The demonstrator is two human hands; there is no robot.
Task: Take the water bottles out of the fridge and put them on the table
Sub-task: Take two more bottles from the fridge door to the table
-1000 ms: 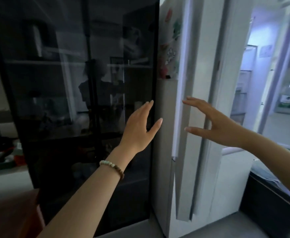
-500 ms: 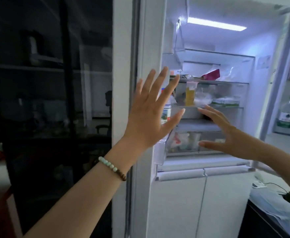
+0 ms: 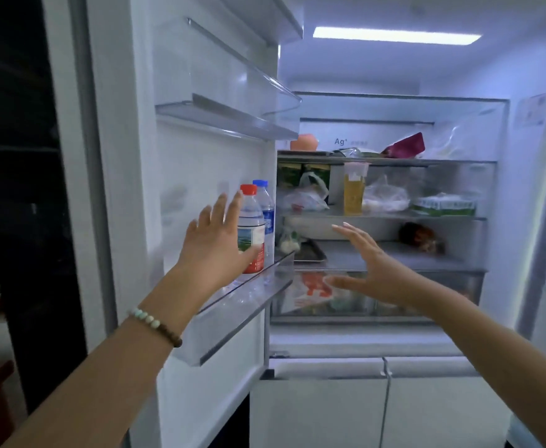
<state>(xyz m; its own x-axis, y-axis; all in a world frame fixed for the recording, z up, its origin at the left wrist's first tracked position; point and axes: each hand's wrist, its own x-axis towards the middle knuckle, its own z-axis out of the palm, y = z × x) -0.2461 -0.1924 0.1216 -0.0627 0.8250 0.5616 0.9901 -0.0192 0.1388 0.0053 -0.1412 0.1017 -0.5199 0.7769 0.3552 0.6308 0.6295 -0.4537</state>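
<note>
The two water bottles stand upright in the door shelf (image 3: 232,313) of the open fridge, the red-capped bottle (image 3: 250,232) in front of the blue-capped bottle (image 3: 266,218). Both are clear thin plastic with labels, probably full, cold and a little slippery, so hold the labelled middle. Left hand (image 3: 215,250) fingers are spread just before the red-capped bottle, not yet closed; right hand (image 3: 375,273) is open, empty, right of the shelf.

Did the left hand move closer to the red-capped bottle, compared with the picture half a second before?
Yes. The left hand now overlaps the red-capped bottle in the door shelf. Earlier it was spread before the door edge, hiding most of the bottle.
</note>
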